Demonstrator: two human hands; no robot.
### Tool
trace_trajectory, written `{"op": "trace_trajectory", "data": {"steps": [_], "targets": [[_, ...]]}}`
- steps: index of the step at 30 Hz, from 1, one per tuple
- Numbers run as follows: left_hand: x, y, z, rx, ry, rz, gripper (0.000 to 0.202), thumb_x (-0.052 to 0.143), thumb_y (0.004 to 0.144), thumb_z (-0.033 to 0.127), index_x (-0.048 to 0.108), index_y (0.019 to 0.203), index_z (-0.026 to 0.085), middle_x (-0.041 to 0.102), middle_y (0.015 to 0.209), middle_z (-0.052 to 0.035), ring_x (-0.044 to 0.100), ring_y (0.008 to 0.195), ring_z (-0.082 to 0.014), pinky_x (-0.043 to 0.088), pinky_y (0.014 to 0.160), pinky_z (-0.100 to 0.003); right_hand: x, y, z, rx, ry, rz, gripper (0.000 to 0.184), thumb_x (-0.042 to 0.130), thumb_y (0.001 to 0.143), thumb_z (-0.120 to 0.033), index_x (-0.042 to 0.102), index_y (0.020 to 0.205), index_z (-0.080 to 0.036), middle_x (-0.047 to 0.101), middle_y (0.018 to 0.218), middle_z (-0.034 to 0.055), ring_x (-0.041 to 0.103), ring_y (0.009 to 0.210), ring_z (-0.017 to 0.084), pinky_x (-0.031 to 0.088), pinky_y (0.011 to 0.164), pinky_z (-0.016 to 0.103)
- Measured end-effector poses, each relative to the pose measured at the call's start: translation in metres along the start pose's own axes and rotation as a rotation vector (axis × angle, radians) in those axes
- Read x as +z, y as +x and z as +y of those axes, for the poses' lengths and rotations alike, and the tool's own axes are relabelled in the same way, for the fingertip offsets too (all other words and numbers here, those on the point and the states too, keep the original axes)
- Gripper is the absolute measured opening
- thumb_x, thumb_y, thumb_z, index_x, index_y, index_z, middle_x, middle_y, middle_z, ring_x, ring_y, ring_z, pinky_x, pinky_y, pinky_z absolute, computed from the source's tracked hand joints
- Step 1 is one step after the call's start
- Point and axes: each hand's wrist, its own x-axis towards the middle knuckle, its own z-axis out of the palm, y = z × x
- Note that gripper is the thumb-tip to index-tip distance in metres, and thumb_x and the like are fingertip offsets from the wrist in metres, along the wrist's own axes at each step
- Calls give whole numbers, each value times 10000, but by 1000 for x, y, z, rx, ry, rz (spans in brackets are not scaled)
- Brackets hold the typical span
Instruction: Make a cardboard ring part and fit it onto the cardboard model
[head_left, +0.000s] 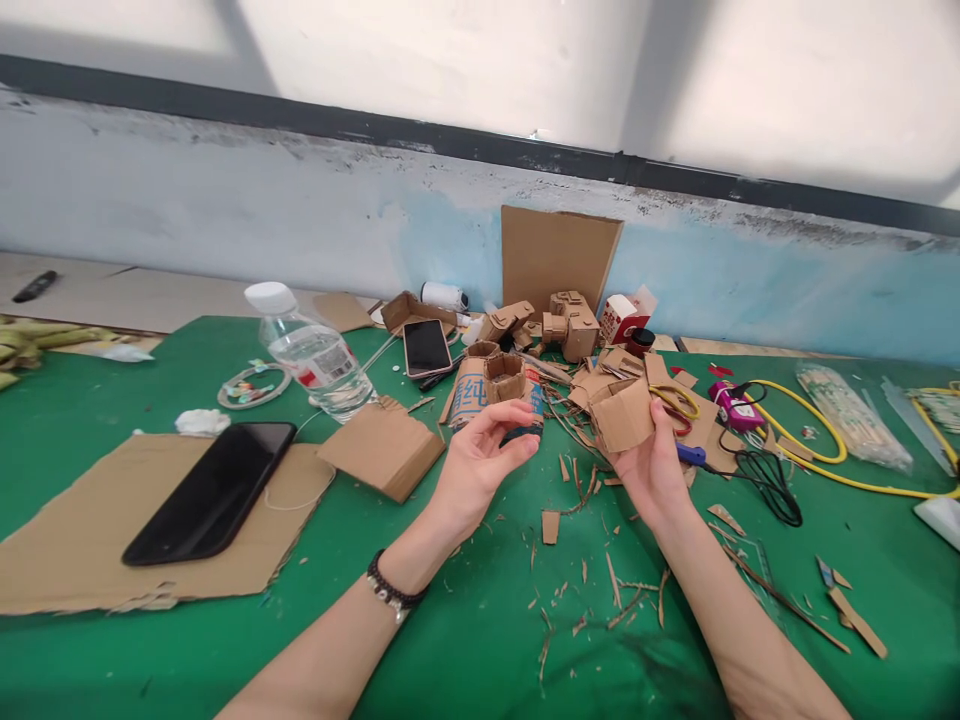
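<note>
Cardboard box point(622, 415) was grasped in the right grip point(649, 474), between thumb and fingers, above the surface point(465, 645). Left grip point(486, 456) was loosely curled, thumb and fingers apart, nothing seen between them; a printed piece point(469, 386) stood just beyond. Scraps point(550, 527) lay strewn below. Farther out stood a camera-shaped model point(579, 328), with a panel point(561, 250) upright behind it. To the left were a bottle point(322, 360) and a large phone point(211, 492) on a sheet point(60, 540); to the right, a yellow cable point(834, 458). As judged, the cardboard box was already folded to shape and the camera-shaped model appeared assembled. Whether further cutting or joining was left could not be told.
</note>
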Motion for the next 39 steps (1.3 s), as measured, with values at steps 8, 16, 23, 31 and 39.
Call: {"op": "trace_trajectory", "data": {"steps": [8,16,23,31,39], "targets": [[-1,3,-4,25,58,8,255,965,850,376,822,965,200,753,1231,-106,711,1197,-271,659,916,-357,-2,-2,-1,83,16,-70,543,694,990,-718,772,1304,-282,856,1288,72,839,1010,268,708,770,354],[7,-6,3,5,165,-52,235,937,882,386,831,963,192,826,1169,-110,801,1106,-273,718,755,-316,-2,-5,0,236,55,-135,581,530,1104,-687,816,1256,-204,878,1190,127,866,1031,268,729,764,313],[4,-16,-4,349,518,-96,281,627,1137,402,823,1277,258,880,1195,-72,874,1033,-236,726,975,-375,7,-10,19,155,-23,-121,566,570,1088,-695,723,1425,-266,839,1315,107,805,1167,299,724,800,402],[1,-9,-7,623,754,-269,1109,941,866,508,341,1781,327,577,1705,-183,561,1595,-367,486,1333,-548,10,-24,31,123,-258,-265,694,625,1049,-746,549,1598,-328,702,1554,106,757,1269,327,726,874,469],[-8,-8,-9,427,577,-201,1002,992,797,529,533,1668,341,661,1620,-152,695,1440,-369,635,1149,-482,-6,-21,14,-562,-854,-574,525,586,1129,-614,603,1601,-384,511,1762,68,483,1635,326,490,1304,551]]}}
